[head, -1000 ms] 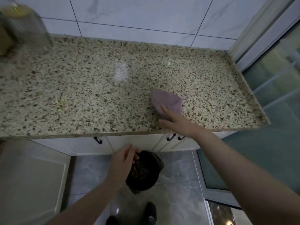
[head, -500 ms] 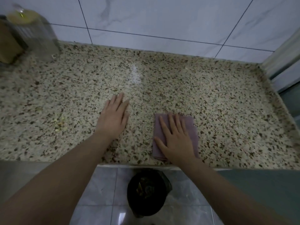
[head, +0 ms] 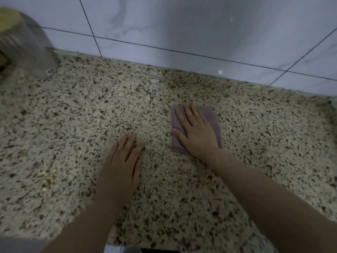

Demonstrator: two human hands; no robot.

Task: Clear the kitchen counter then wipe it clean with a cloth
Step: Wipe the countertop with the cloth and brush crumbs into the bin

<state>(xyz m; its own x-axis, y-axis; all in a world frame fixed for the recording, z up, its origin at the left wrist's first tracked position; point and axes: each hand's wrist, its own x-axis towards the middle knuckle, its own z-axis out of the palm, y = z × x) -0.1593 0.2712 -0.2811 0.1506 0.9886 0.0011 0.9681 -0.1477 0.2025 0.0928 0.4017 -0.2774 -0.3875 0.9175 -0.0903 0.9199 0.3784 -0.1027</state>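
Note:
The speckled granite counter (head: 91, 110) fills the view. A folded purple cloth (head: 212, 117) lies flat on it, right of centre. My right hand (head: 196, 132) presses down on the cloth with fingers spread, covering most of it. My left hand (head: 122, 167) rests flat on the bare counter to the left of the cloth, palm down, holding nothing. A few small yellowish crumbs (head: 48, 177) lie on the counter at the left.
A blurred clear jar with a yellow-green top (head: 23, 46) stands at the back left corner. White tiled wall (head: 182, 30) runs along the back. The counter's raised lip (head: 331, 117) is at the far right. The front edge (head: 145, 246) shows at the bottom.
My right hand has pushed the cloth away from the front edge toward the wall. My left hand came up from the bin below and now lies flat on the counter.

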